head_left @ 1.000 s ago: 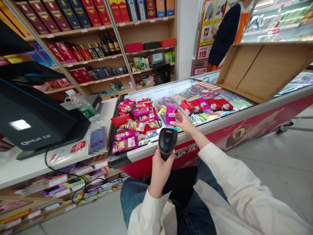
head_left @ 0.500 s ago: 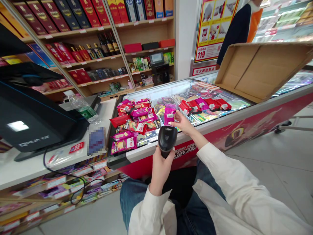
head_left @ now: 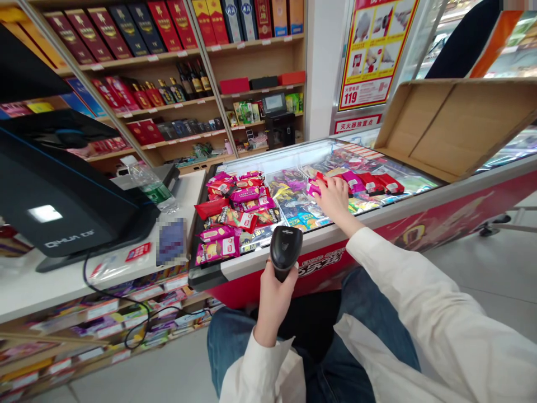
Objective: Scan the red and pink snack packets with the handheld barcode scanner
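Scanner (head_left: 286, 246) held up at the freezer (head_left: 457, 216)

From where I stand, the left hand (head_left: 277, 294) is wrapped round the black scanner's handle in a closed grip, just outside the freezer's front edge. The broad head is uppermost and points toward the freezer; the long axis runs away from the freezer, back down into the fist. It looks like stiff plastic, probably light and a touch slick, and the handle is the place to hold it.

The right hand (head_left: 334, 198) lies palm down over the freezer top, against a magenta packet (head_left: 313, 188) (the fingertips are mostly tucked away, so I cannot tell whether that grip pinches it or only rests there). The bit that shows pokes out toward the freezer's left end, too little to read its long axis. I'd judge the wrapper light, soft and slippery, with something firmer and breakable inside, so best taken gently across its middle.

Further toward the freezer's right end sit a purple packet (head_left: 353, 181) and two red packets (head_left: 371, 183), side by side; on its left end lies a heap (head_left: 248, 194) of more, pointing every which way. Past that end is the white table (head_left: 25, 291) with a black terminal (head_left: 79, 207)
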Motion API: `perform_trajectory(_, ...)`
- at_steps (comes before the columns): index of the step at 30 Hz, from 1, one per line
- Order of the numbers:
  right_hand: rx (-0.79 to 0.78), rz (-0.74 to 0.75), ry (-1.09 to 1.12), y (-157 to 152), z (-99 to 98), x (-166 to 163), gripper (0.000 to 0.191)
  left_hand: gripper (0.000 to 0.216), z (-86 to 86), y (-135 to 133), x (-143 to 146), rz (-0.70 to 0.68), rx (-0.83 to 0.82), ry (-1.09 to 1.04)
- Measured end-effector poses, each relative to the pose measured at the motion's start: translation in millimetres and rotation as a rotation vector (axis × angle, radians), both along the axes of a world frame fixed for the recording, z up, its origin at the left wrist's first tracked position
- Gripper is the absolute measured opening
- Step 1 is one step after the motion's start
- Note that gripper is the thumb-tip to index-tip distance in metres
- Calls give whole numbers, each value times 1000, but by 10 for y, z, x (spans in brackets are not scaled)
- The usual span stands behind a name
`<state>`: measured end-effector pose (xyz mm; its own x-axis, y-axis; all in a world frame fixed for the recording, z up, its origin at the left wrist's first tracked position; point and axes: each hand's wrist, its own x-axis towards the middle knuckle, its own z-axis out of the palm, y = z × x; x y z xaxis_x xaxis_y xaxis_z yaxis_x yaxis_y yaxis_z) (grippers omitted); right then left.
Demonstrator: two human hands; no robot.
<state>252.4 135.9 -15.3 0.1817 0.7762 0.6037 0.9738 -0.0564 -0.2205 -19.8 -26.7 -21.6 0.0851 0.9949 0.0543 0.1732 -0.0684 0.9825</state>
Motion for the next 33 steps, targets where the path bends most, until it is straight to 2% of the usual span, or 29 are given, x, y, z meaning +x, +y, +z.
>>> perform_trajectory(3, 6, -16, -20, 99, 8, 83, 44, 30, -9, -15, -25, 7, 7, -5)
perform_trajectory(6, 48, 29, 1, 153, 21, 15, 49, 29, -15, -36, -56, 19, 18, 3)
perform_trajectory(9, 105, 264, 62, 145, 39, -220, 41, 28, -29, -51, -88, 34, 20, 15)
perform_trajectory(13, 37, 698, 115, 74, 49, -655, 32, 29, -70, -65, -119, 40, 8, -9)
perform_trajectory(15, -28, 838, 94, 42, 46, -851, 38, 29, -89, -73, -132, 42, 3, -24)
perform_trajectory(17, -90, 901, 51, 19, 44, -1002, 48, 31, -100, -83, -148, 46, -1, -31)
perform_trajectory(19, -138, 894, 20, -3, 57, -1095, 50, 31, -101, -91, -166, 50, -3, -34)
perform_trajectory(22, -194, 796, 24, -49, 118, -1102, 46, 32, -94, -95, -194, 57, -7, -39)
perform_trajectory(27, -279, 670, 158, -109, 225, -763, 37, 32, -81, -77, -202, 76, -3, -40)
perform_trajectory(30, -358, 658, 492, -116, 172, -496, 35, 31, -82, -62, -171, 71, 9, -44)
perform_trajectory(33, -399, 693, 1000, -137, 40, -337, 37, 30, -93, -50, -123, 46, 14, -35)
